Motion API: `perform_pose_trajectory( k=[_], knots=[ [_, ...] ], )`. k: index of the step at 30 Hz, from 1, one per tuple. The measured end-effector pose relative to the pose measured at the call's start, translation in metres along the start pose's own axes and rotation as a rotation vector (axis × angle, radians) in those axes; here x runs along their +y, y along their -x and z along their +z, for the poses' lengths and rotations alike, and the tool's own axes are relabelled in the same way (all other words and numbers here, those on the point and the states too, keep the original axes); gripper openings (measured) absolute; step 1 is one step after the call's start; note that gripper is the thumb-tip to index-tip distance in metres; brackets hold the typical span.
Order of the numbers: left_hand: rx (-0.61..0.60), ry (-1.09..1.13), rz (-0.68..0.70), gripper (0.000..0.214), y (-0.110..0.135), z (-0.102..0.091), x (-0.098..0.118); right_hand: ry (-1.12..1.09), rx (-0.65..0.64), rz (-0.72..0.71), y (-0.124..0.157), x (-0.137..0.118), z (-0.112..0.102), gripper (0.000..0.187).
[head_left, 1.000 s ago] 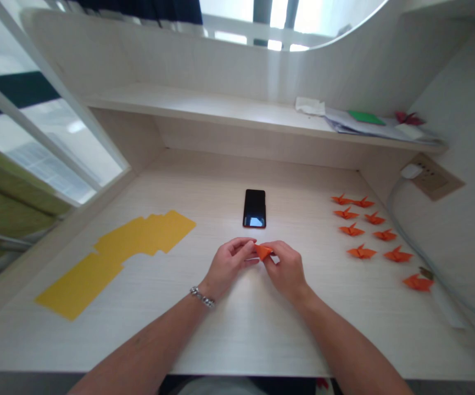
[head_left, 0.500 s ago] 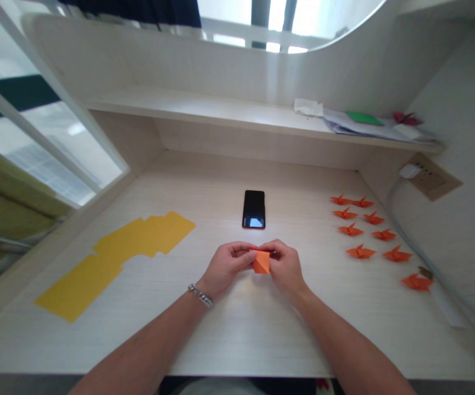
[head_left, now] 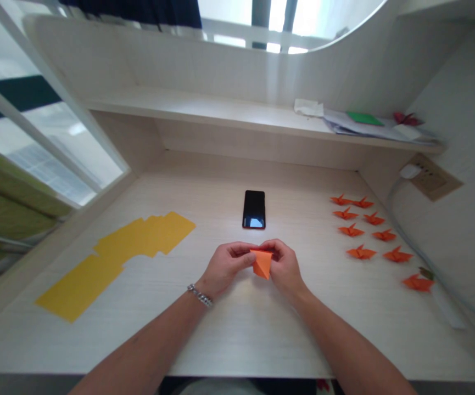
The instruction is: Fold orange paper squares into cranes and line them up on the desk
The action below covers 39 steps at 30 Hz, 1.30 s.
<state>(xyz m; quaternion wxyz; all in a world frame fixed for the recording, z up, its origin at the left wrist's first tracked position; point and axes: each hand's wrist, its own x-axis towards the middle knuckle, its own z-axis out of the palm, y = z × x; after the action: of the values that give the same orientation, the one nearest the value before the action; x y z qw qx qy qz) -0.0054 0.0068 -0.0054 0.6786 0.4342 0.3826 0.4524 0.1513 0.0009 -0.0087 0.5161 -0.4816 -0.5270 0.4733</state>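
A small folded piece of orange paper [head_left: 262, 264] is held between my two hands, its lower end tapering to a point. My left hand [head_left: 232, 263] pinches its left upper edge with thumb and fingers. On the right edge, my right hand [head_left: 285, 263] grips it, the fingertips partly hidden behind the paper. Just beyond the hands lies a black phone [head_left: 254, 209], face up on the desk. Several folded orange paper cranes [head_left: 361, 252] stand in two rows to the right.
Overlapping yellow paper sheets [head_left: 138, 241] lie on the left of the desk [head_left: 204, 181]. A shelf [head_left: 221, 112] with papers and a green piece [head_left: 364, 118] crosses the back. A grey cable [head_left: 422, 252] runs from the wall socket [head_left: 430, 176] down the right side.
The orange paper's lower edge now comes to a point further down, where it looked squarer before. My right hand has shifted slightly; both hands keep their hold.
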Motion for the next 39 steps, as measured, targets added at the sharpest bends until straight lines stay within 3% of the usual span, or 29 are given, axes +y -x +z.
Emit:
perform_pose_trajectory(
  k=[9, 13, 19, 24, 28, 32, 36, 39],
  knots=[
    [0.024, -0.010, -0.025, 0.024, 0.001, 0.001, 0.002, 0.109, 0.011, 0.003, 0.003, -0.003, -0.001, 0.009],
    [0.035, 0.064, -0.060, 0.020, 0.000, 0.000, 0.003, 0.024, -0.036, 0.012, 0.001, -0.003, -0.003, 0.009],
    [0.165, 0.095, -0.025, 0.025, -0.002, 0.001, 0.003, -0.312, -0.128, 0.197, -0.001, -0.007, -0.007, 0.028],
    [0.242, -0.019, 0.037, 0.025, -0.003, 0.001, 0.001, -0.195, -0.113, 0.137, -0.002, -0.007, -0.006, 0.038],
    [0.125, -0.068, 0.026, 0.027, -0.001, 0.002, 0.002, -0.029, 0.003, 0.073, -0.004, -0.003, -0.009, 0.034],
    [-0.004, -0.133, 0.021, 0.028, 0.001, 0.004, 0.004, -0.005, -0.013, 0.047, -0.002, -0.006, -0.011, 0.037],
    [0.012, -0.173, 0.032, 0.026, 0.000, 0.006, 0.006, -0.068, -0.019, 0.047, -0.001, -0.010, -0.009, 0.039],
    [0.033, -0.173, 0.029, 0.025, -0.001, 0.008, 0.008, -0.106, 0.095, 0.048, -0.005, -0.010, -0.007, 0.033]
  ],
)
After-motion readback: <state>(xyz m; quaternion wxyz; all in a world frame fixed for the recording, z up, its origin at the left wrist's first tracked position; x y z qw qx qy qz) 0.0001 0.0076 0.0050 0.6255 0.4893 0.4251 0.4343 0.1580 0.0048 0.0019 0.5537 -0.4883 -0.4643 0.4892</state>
